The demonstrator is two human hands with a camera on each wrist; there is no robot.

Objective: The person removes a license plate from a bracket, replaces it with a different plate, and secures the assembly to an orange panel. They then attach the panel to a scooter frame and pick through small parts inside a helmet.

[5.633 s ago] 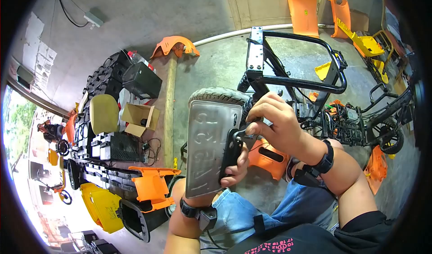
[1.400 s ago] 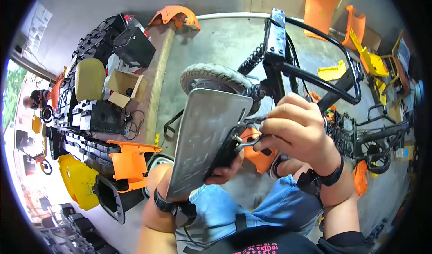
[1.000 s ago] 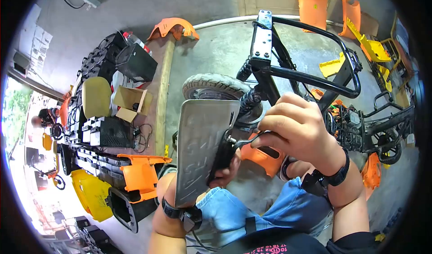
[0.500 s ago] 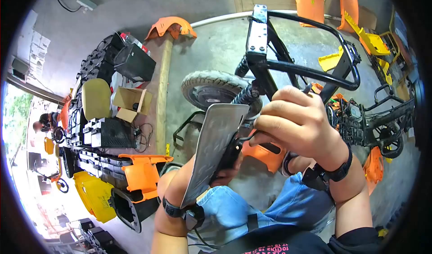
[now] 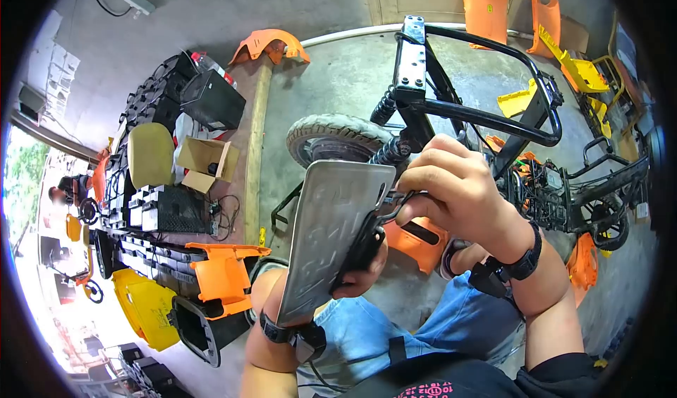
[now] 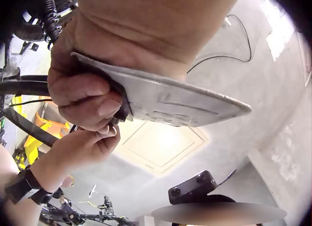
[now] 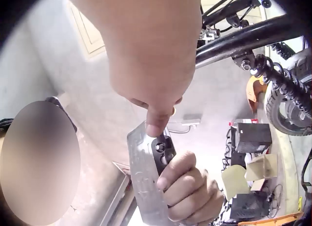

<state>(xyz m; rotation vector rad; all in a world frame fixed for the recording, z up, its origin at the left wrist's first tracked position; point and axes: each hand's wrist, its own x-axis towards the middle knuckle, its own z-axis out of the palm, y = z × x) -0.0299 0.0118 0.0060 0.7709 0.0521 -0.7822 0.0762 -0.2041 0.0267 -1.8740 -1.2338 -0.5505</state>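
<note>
My left hand [image 5: 364,274] grips a grey metal license plate [image 5: 321,236] with raised characters, its thumb and fingers round the black bracket [image 5: 358,250] on the plate's edge. In the left wrist view the plate [image 6: 180,97] is seen nearly edge-on. My right hand [image 5: 462,193] pinches a thin, bent metal tool [image 5: 392,213] between thumb and forefinger at the bracket's upper end. A bolt [image 7: 160,147] shows on the bracket in the right wrist view, just below the right fingertip. The tool's exact kind is mostly hidden by the fingers.
Beyond the hands stands a black vehicle frame [image 5: 486,123] with a tyred wheel [image 5: 338,131]. Black batteries [image 5: 176,207], an open cardboard box [image 5: 208,165] and orange panels [image 5: 222,278] lie at the left. An orange part [image 5: 419,243] lies on the floor behind the hands.
Over the last seconds the left hand tilts the plate back and forth; since half a second ago its face has turned more toward the head camera. The right hand stays at the bracket's upper end.
</note>
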